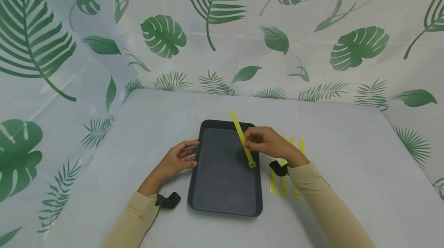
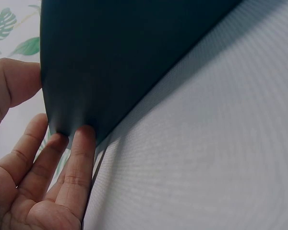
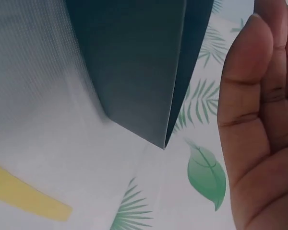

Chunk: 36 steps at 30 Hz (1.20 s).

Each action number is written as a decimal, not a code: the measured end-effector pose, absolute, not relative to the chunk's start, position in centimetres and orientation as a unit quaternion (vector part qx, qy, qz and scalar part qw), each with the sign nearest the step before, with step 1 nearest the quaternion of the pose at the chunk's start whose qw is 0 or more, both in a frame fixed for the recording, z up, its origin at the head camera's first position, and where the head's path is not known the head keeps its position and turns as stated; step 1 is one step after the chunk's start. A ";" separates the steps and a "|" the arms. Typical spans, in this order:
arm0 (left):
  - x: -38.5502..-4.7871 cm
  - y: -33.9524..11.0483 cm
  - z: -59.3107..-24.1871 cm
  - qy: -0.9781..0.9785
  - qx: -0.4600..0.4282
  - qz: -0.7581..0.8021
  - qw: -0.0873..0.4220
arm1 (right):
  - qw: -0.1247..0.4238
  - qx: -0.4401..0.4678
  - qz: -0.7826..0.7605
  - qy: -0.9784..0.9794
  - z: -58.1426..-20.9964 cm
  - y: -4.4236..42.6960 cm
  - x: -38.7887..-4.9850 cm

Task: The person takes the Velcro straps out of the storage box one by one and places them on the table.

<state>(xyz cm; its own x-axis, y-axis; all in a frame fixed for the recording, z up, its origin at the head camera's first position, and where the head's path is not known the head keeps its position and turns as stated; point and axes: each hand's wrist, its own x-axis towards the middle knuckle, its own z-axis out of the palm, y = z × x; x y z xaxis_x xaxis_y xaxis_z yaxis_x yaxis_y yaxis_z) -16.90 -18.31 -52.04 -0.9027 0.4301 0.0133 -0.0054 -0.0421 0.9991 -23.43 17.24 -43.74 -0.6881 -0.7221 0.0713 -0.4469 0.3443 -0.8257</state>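
A dark grey rectangular tray [image 1: 225, 178] lies lengthwise on the white surface. My left hand [image 1: 177, 159] touches its left side, fingers fairly straight; in the left wrist view the fingertips [image 2: 84, 139] rest against the tray's outer wall [image 2: 110, 62]. Over the tray's upper right part, my right hand [image 1: 268, 142] pinches a yellow cable tie [image 1: 238, 130] near its middle. The tie slants, its slotted head [image 1: 252, 164] low and near the tray's right rim. In the right wrist view the right hand [image 3: 259, 124] shows beside the tray corner [image 3: 134, 96], the held tie hidden.
Right of the tray, partly under the right forearm, lie three more yellow cable ties [image 1: 273, 186], side by side with slotted heads toward me. One tie end [image 3: 33, 196] shows in the right wrist view. A leaf-printed white curtain [image 1: 239, 55] stands behind the table.
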 end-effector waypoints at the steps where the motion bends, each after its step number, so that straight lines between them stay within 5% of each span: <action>1: -16.9 -18.3 -52.0 0.675 0.157 0.704 0.154 | 0.161 -0.358 -0.453 0.800 -43.7 17.3 -23.4; 36: -16.8 -18.3 -52.0 0.683 0.155 0.698 0.151 | 0.196 -0.152 -0.638 0.729 -44.7 18.5 -19.6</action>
<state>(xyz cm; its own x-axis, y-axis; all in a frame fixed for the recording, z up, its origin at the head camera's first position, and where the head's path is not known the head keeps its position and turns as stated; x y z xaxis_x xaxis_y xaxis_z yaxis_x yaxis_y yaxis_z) -16.78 -18.32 -52.02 -0.9066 0.4218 0.0097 0.0001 -0.0226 0.9997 -19.62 18.54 -44.71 -0.8770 -0.4716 -0.0921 0.0292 0.1390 -0.9899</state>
